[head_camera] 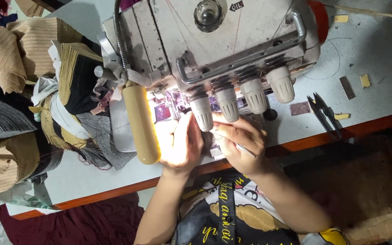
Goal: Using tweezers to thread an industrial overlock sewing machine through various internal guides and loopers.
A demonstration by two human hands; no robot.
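A grey overlock sewing machine [232,41] fills the top middle, with several white tension knobs [241,97] along its front. My left hand [180,143] is brightly lit by the machine's cream tube lamp [140,124] and reaches with pinched fingers into the needle area under the knobs. My right hand [241,143] is beside it, gripping thin metal tweezers [241,147] that point toward the same spot. What the fingers touch there is hidden by glare.
Bundles of tan, black and grey ribbed fabric [37,90] are piled at the left. Black thread snips [325,113] lie on the grey table [368,54] at the right, near small scraps. The table's orange front edge [114,193] runs below my hands.
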